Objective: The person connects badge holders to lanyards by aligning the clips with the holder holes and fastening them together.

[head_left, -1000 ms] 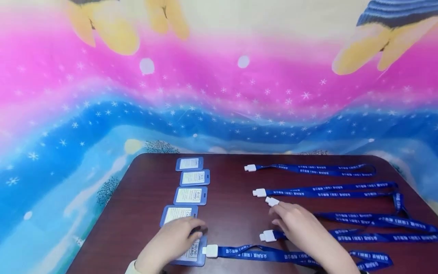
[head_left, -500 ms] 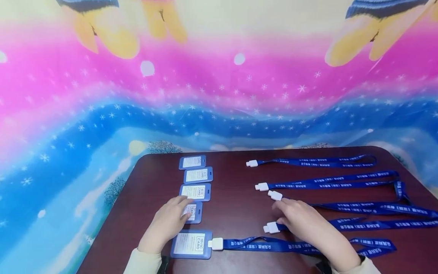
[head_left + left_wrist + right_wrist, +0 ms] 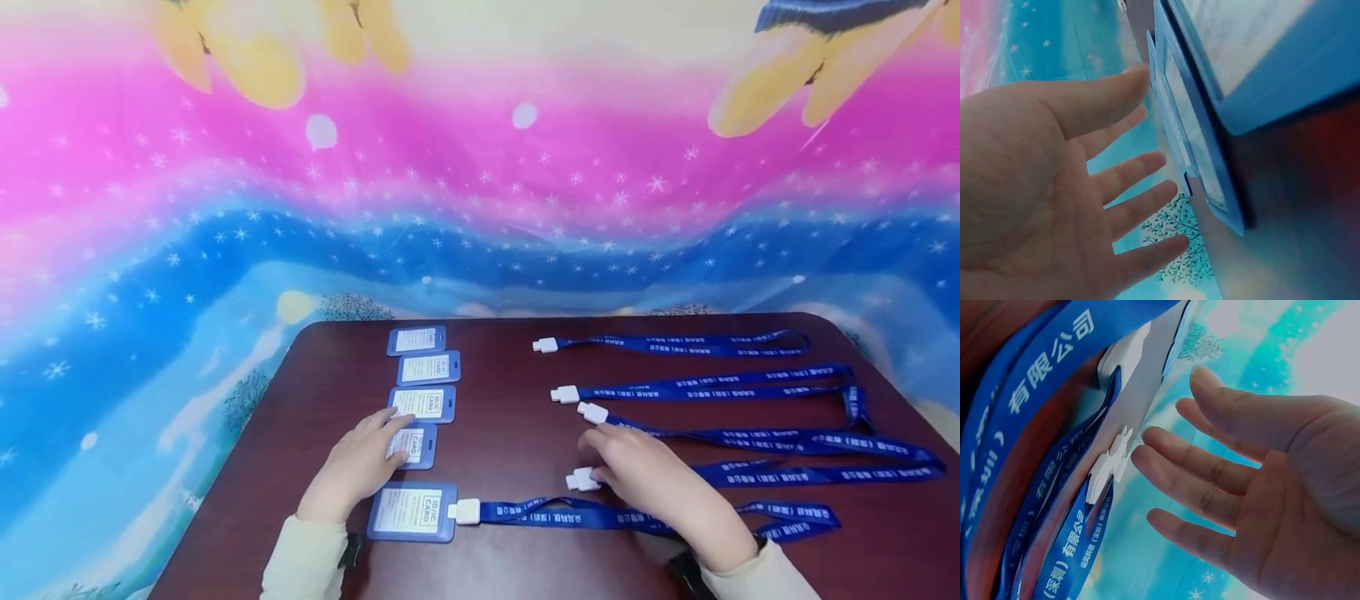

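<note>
My left hand [image 3: 356, 462] is over the left part of a blue card holder [image 3: 423, 450], second from the front, fingertips right at its face. In the left wrist view its fingers are spread, holding nothing, beside the card holders [image 3: 1200, 137]. My right hand [image 3: 637, 467] hovers with loosely bent fingers between two white lanyard clips, one [image 3: 592, 412] beyond it and one [image 3: 582, 478] by its thumb. Nothing is between its fingers [image 3: 1191, 481] in the right wrist view. Nearest me, a card holder [image 3: 411, 510] has a lanyard's white clip [image 3: 467, 511] at its slot.
Several card holders [image 3: 422, 403] form a column at the left of the dark red table [image 3: 510, 450]. Blue printed lanyards [image 3: 675, 343] lie lengthwise at the right, clips toward the holders. A snowy patterned cloth [image 3: 480, 208] hangs behind the table.
My left hand has moved away from the front card holder to the one beyond it. The right hand stays among the lanyard clips. The head view has shifted slightly.
</note>
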### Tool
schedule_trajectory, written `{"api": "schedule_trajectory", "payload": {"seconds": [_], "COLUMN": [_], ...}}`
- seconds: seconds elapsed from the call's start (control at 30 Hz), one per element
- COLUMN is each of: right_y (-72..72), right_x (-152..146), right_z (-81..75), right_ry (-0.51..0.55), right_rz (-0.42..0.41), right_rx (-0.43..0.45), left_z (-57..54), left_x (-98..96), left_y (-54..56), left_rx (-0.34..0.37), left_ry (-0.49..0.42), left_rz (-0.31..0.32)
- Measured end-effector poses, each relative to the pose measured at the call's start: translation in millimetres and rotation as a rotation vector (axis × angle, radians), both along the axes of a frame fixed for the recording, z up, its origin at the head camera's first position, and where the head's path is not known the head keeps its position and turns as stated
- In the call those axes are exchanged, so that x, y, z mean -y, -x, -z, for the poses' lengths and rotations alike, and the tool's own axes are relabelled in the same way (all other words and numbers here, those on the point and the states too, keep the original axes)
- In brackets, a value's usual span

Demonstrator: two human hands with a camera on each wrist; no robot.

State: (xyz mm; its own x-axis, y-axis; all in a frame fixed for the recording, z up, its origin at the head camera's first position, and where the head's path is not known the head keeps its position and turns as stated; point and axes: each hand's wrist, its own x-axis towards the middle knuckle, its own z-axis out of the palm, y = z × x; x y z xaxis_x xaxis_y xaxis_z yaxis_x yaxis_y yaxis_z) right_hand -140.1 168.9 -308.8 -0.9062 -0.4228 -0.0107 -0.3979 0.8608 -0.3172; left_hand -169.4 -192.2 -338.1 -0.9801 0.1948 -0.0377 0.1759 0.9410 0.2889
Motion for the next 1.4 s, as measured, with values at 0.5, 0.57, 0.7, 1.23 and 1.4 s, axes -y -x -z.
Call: {"api": "schedule_trajectory", "payload": {"seconds": [0.5,0.57,0.7,1.23,1.4], "right_y": [-2.4,-2.8,-1.8,6.7,7.3], "right_x": [3,2,3,9,15], "right_z": [10.6,13.3,18.0,27.4,27.9], "right_ry": [0.023,0.034,0.033,-0.083,-0.095], "right_rz": [-0.009,-0.008,-0.003,-0.069,-0.077], "right_rx": [0.024,0.053,0.075,-0.068,-0.088], "left_z": [-0.1,1.8,3.2,7.7,7.1], "left_x": [-10.1,-7.6,-3.5,-1.7,-4.8], "left_y": [0.2,0.0,1.4,8.4,9.3], "left_rx": [0.081,0.079,0.09,0.056,0.068], "left_ry": [-0.027,-0.023,-0.029,-0.066,-0.058], "left_rz": [-0.061,-0.071,-0.077,-0.015,0.0]}}
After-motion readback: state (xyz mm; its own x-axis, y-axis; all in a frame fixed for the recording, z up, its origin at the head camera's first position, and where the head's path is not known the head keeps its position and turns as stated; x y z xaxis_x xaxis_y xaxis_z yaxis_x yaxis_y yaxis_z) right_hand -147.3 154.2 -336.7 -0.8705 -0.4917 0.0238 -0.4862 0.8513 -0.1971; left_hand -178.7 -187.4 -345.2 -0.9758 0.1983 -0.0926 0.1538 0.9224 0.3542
